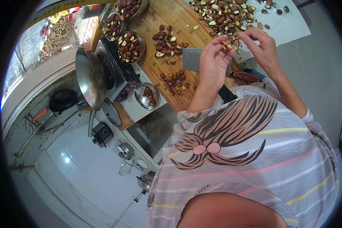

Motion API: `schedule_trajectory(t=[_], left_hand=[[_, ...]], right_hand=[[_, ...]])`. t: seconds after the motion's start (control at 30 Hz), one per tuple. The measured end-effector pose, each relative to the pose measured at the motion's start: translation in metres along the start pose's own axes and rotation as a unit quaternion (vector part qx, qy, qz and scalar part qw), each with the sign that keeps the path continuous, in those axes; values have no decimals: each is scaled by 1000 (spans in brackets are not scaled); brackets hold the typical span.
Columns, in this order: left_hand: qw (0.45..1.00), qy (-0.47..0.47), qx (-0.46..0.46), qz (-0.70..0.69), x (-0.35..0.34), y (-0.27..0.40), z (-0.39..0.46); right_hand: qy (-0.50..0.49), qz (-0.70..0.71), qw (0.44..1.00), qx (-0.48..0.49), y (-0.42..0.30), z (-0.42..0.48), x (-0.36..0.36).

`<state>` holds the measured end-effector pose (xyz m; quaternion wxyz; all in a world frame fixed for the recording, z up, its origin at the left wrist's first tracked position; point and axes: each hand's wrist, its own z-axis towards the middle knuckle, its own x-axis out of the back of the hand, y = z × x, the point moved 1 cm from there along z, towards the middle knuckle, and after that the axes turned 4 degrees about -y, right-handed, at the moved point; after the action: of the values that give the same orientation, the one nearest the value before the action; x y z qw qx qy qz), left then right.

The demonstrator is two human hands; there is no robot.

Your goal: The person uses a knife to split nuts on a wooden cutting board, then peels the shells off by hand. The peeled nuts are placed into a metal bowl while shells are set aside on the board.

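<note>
My left hand (213,64) is raised over the cutting board, palm up, pinching a piece of chestnut (227,45) with pale yellow flesh at its fingertips. My right hand (260,48) is just to the right, its thumb and forefinger close together; whether anything small is between them cannot be made out. Beneath my left hand lies a cleaver (192,59), partly hidden, its wooden handle (245,76) pointing right. Loose brown chestnuts (166,41), some showing cut faces, are on the wooden cutting board (148,21). A second cluster of chestnuts (175,81) sits nearer me.
Cut chestnuts (228,14) are heaped on a white sheet (290,28) beyond my hands. Metal containers of chestnuts (128,47) line the board's left side. A steel bowl (139,97) holds brown pieces. Farther left, a wok (88,77) stands by the stove (122,68).
</note>
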<state>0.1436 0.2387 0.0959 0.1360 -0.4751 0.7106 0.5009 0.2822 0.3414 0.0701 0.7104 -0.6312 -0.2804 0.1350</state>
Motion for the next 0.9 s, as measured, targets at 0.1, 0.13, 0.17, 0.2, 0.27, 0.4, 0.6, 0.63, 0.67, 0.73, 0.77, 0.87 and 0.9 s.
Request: schedule_trajectory(t=[0.1,0.13,0.17,0.2,0.27,0.4,0.6,0.63,0.67,0.73,0.77,0.87,0.9], left_hand=[[997,-21,31,-63,11,-3,3],[995,-30,44,-80,17,-5,5],[995,-34,49,-80,22,-7,6],[994,-39,55,-81,25,-10,7],[990,-61,66,-111,33,-12,11],[986,-24,60,-156,18,-7,7],[982,-18,45,-184,13,-6,6],[979,-20,43,-196,14,-6,6],[979,-26,43,-197,14,-6,6],[978,-39,45,-199,14,-6,5],[980,-32,42,-193,11,-6,4],[980,-48,38,-191,4,-5,4],[976,-75,36,-200,9,-7,5]], right_hand=[[60,-137,984,95,-1,3,2],[82,-164,975,128,-1,4,2],[77,-159,975,132,-1,3,2],[72,-153,976,137,-1,3,3],[57,-125,983,120,-7,1,2],[16,-74,993,85,-22,-5,-3],[3,-120,979,166,-26,-6,-9],[-2,-126,977,174,-28,-7,-9],[-10,-131,975,180,-29,-7,-10],[-26,-141,971,193,-29,-9,-12],[-26,-144,970,194,-29,-10,-15],[-23,-161,967,194,-27,-13,-22],[-20,-169,967,190,-25,-13,-23]])
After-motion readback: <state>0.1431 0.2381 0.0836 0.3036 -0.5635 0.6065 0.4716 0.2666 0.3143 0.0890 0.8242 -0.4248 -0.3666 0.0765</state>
